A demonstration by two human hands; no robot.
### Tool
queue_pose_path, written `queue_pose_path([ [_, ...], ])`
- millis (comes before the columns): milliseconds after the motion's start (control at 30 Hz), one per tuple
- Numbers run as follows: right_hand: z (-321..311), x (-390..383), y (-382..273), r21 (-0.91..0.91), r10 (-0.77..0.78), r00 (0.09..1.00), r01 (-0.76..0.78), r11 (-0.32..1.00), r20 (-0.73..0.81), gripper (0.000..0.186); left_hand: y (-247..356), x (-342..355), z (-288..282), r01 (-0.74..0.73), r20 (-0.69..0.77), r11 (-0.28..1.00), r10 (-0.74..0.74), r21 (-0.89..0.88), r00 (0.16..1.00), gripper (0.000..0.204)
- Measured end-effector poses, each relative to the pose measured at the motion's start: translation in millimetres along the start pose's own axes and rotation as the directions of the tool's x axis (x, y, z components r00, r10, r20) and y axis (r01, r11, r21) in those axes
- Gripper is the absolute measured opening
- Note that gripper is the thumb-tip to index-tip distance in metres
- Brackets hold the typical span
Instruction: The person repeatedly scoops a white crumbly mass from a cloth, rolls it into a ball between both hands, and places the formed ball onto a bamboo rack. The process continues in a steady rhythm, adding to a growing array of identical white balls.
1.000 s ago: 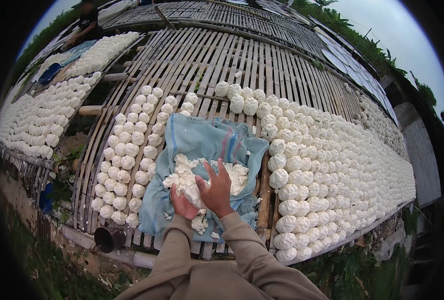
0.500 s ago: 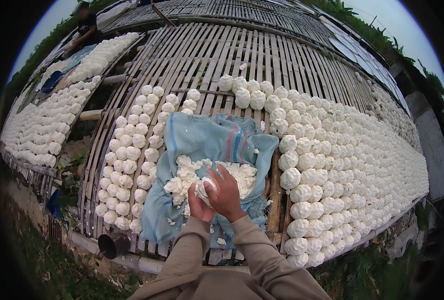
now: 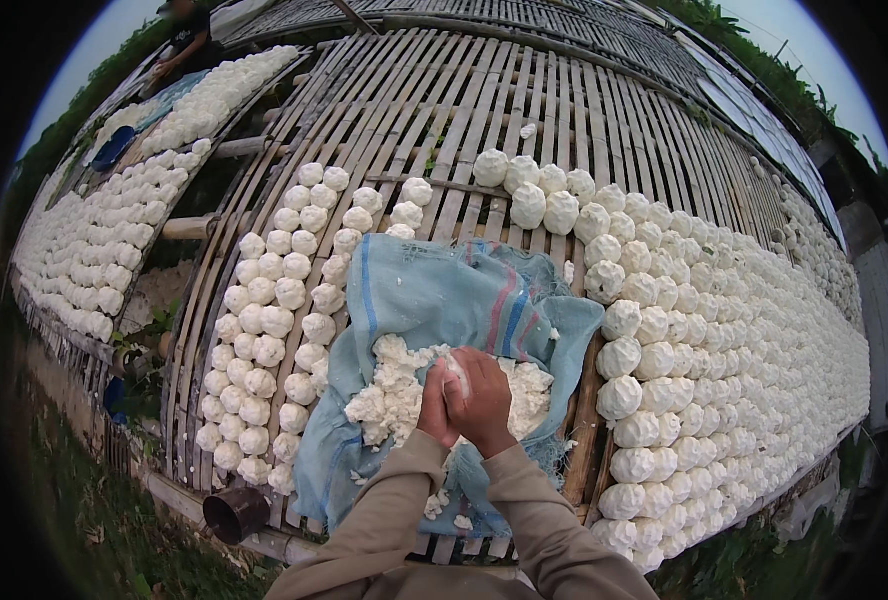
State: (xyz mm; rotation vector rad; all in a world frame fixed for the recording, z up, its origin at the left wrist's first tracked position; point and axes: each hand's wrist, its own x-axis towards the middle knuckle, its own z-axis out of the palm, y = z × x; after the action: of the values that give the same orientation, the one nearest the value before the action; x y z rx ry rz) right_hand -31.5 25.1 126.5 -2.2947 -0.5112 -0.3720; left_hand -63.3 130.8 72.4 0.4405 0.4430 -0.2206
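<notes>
My left hand [image 3: 438, 408] and my right hand [image 3: 482, 402] are closed together around a white lump of crumbly dough [image 3: 456, 372]. Only a little of the lump shows between my fingers; the rest is hidden. Below my hands a loose heap of the same white crumbly mass [image 3: 389, 390] spreads to both sides. It lies on a blue woven sack [image 3: 414, 285] with red and darker blue stripes. Small crumbs are scattered on the sack's near part.
The sack rests on a bamboo slat platform [image 3: 444, 110]. Rows of white balls [image 3: 254, 350] stand left of it, and many more balls [image 3: 654, 400] fill the right. A dark round tin [image 3: 236, 513] sits at the front edge. Another person [image 3: 186, 40] is at the far left.
My hands have closed tightly around the white lump, which showed more before. My right fingers, raised earlier, are now folded over it. The whole view has shifted slightly.
</notes>
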Motion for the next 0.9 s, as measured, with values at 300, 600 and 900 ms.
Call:
queue_pose_path([
  [300,-0.2,123.2,83.6,0.446,0.415,0.884,-0.466,0.764,0.213,0.066,83.4,47.4,32.9,-0.445,0.217,0.67,0.4,0.594,0.891,0.091],
  [600,100.0,340.6,218.9,-0.094,0.182,0.979,-0.19,0.977,-0.091,0.067,75.2,-20.1,-66.6,-0.385,0.303,0.023,0.576,0.923,0.76,0.045],
  [900,133.9,293.7,158.8,-0.395,-0.061,0.986,-0.006,0.919,-0.157,0.064,52.7,-69.5,-102.2,-0.074,0.307,-0.32,0.778,0.944,0.548,0.063],
])
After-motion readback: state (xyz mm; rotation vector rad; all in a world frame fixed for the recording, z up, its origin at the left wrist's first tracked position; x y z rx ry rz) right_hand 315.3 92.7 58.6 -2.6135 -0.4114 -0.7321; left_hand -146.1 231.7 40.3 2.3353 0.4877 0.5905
